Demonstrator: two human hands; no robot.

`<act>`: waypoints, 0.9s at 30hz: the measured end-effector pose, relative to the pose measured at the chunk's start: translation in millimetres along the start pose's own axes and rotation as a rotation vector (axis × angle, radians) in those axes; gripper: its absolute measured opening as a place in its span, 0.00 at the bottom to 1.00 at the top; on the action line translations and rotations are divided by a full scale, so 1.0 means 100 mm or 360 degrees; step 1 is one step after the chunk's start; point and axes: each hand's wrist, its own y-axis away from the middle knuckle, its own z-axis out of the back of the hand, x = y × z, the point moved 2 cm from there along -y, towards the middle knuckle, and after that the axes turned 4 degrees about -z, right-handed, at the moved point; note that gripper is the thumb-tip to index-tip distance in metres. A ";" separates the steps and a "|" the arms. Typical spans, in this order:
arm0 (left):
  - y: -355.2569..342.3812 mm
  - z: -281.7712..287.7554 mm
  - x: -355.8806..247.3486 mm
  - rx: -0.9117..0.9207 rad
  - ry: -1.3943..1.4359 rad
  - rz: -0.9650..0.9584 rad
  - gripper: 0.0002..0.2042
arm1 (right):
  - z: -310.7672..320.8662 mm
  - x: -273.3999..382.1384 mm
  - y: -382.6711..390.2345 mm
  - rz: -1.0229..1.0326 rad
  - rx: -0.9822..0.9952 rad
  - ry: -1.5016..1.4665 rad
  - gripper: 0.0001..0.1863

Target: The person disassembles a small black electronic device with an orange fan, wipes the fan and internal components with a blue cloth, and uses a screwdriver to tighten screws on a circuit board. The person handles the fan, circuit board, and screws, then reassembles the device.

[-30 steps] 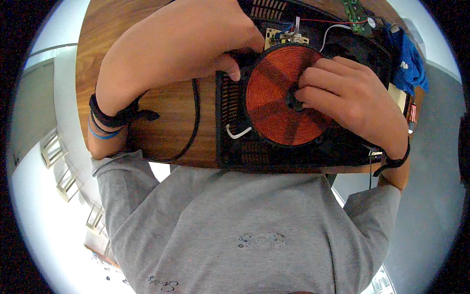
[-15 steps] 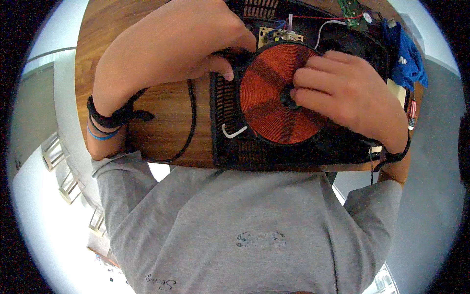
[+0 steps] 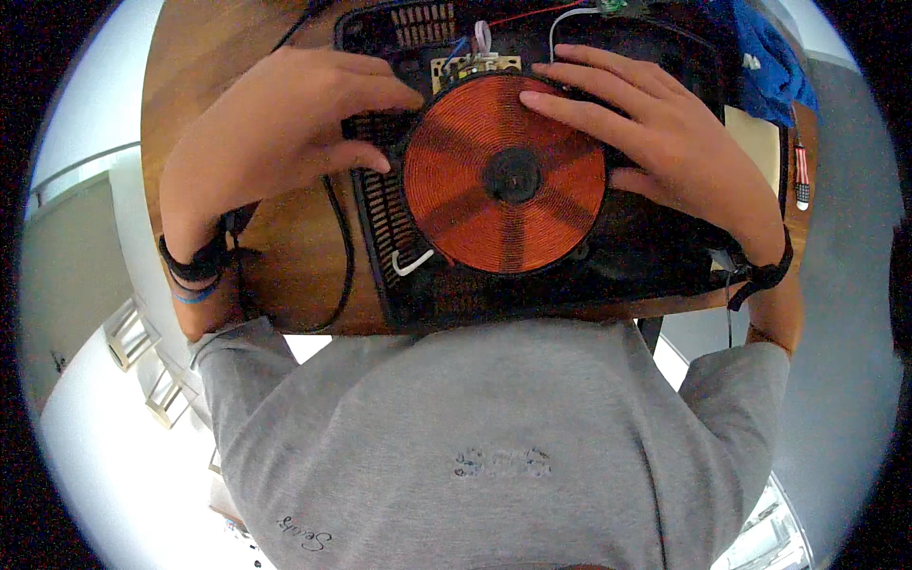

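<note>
A round copper-wire coil point(image 3: 454, 204) with a dark hub lies in the open black housing point(image 3: 446, 304) of what looks like an induction cooker. My left hand point(image 3: 304, 119) is at the coil's left rim, thumb and fingers apart, with nothing visible between them. Over the coil's upper right rim my right hand point(image 3: 655, 133) lies with its fingers spread, two fingertips resting on or just above the windings. A small circuit board point(image 3: 439, 71) shows just beyond the coil. A bent white wire point(image 3: 410, 264) sticks out at the coil's lower left.
The wooden table point(image 3: 285, 271) carries a black cable point(image 3: 344, 237) left of the housing. At the far right are a blue cloth point(image 3: 765, 71), a pale flat piece point(image 3: 753, 142) and a red-striped stick-like item point(image 3: 802, 176). A green circuit board point(image 3: 616, 8) with wires sits at the back.
My right hand has left the coil's hub for its right rim, its fingers spreading. My left hand has drawn back leftward and opened out. Coil and housing appear further left.
</note>
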 end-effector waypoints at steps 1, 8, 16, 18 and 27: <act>0.02 0.01 0.02 0.0043 0.0015 -0.0016 0.27 | -0.02 0.01 -0.01 0.0005 -0.0036 -0.0010 0.58; -0.03 0.00 -0.18 0.0089 0.0062 0.0176 0.38 | -0.06 -0.04 -0.02 0.0127 -0.0094 0.0028 0.55; -0.16 -0.09 -0.20 0.0088 0.0053 0.0006 0.35 | 0.25 0.01 -0.01 0.0220 0.0052 -0.0327 0.48; -0.17 -0.08 -0.24 0.0099 -0.0032 -0.0010 0.35 | 0.25 0.01 0.03 0.0209 0.0052 -0.0341 0.47; -0.09 0.01 -0.49 0.0149 0.0037 0.0093 0.46 | 0.38 0.02 -0.04 0.0158 -0.0085 -0.0449 0.43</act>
